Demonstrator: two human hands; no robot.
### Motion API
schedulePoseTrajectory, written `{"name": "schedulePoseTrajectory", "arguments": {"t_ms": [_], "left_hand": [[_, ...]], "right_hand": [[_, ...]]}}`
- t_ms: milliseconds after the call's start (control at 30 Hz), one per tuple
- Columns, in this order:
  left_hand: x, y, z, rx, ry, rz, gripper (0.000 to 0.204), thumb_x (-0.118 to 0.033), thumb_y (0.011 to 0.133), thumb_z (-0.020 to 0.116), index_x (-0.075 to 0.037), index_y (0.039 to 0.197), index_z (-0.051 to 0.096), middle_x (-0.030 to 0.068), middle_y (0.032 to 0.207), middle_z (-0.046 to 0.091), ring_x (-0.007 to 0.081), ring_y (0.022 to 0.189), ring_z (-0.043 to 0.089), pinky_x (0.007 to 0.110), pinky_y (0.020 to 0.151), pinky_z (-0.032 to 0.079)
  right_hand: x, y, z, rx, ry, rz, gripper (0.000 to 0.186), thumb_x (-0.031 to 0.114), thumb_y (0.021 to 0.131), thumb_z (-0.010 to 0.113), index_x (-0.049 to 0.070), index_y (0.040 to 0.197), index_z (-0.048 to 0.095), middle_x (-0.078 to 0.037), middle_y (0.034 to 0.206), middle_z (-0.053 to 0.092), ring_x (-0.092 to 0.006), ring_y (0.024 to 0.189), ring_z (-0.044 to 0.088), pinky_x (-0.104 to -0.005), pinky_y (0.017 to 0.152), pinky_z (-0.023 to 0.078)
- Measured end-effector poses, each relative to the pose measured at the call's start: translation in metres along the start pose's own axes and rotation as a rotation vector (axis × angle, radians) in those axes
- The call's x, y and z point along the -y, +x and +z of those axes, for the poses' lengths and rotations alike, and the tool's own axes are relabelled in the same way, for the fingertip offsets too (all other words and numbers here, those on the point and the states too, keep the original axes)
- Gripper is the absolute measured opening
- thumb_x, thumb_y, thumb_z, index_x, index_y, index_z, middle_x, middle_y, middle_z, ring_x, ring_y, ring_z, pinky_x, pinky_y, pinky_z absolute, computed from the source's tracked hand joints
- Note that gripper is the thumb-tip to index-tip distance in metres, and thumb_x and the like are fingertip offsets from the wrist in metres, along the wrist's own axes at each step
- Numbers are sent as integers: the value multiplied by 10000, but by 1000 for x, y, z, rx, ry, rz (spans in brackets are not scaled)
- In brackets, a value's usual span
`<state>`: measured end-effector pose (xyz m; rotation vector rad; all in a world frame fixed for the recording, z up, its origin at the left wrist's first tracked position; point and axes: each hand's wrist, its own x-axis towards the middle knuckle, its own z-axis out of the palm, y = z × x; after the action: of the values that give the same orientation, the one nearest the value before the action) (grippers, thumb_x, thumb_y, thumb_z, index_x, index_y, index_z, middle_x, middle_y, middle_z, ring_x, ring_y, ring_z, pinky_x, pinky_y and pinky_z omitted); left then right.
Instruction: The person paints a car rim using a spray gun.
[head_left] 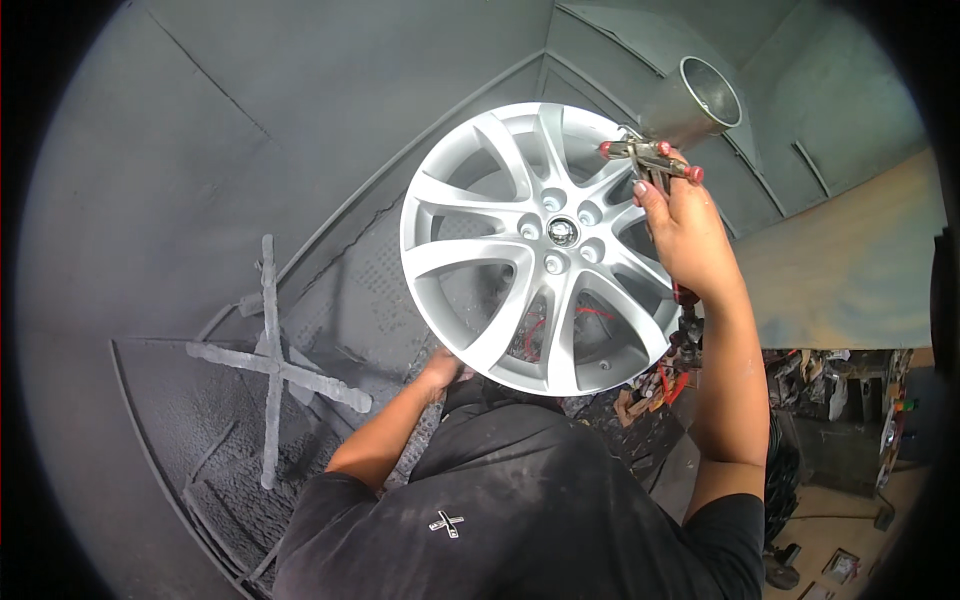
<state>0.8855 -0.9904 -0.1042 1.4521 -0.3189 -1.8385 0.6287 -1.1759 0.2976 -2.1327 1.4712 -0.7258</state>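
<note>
A silver alloy wheel (pixel 555 300) with paired spokes faces up toward me, in front of my torso. My left hand (pixel 442 369) grips its near-left edge from below; the fingers are mostly hidden behind the rim. In my right hand (pixel 690 225) is a spray gun (pixel 650 155) with red knobs, held over the wheel's right side. The gun's open metal cup (pixel 697 105) tilts to the upper right. My right fingers are wrapped round the handle, partly out of sight.
A grey-coated cross-shaped stand (pixel 275 368) is at the left above the dusty floor. Grey walls (pixel 330 110) meet in a corner ahead. A tan panel (pixel 845 265) is at the right, with a cluttered shelf (pixel 840 400) below it. Red hose (pixel 680 385) and scraps lie near the wheel's lower right.
</note>
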Motion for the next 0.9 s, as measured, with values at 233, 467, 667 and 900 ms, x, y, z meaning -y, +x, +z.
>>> {"name": "schedulePoseTrajectory", "arguments": {"t_ms": [233,467,667,900], "left_hand": [[-46,15,-16,-127,-73,98,277,-221,993,538,-29,1167,636,91,1073,674,202,932,638,359,831,519],[-43,36,-25,-166,-48,208,385,-298,995,540,5,1221,613,120,1124,671,234,1027,638,407,930,495],[-33,21,-1,-153,-82,109,442,-322,984,552,5,1280,582,127,1155,659,239,1061,622,416,961,475],[-9,20,11,-144,-133,80,415,-332,991,545,-35,1279,582,102,1131,666,220,1007,638,399,909,504]], "right_hand": [[-16,1,-5,-34,-74,-44,289,141,983,553,-52,1197,527,-250,916,641,-441,925,609,-461,814,474],[0,8,-8,217,39,115,287,145,983,549,-55,1189,539,-228,898,647,-392,861,618,-446,797,475],[-29,16,-5,12,-74,-88,306,109,980,531,-53,1239,518,-276,935,641,-450,915,611,-485,807,468],[-41,19,-2,-104,-215,-19,307,106,977,544,-58,1233,501,-269,912,625,-458,866,597,-479,798,474]]}}
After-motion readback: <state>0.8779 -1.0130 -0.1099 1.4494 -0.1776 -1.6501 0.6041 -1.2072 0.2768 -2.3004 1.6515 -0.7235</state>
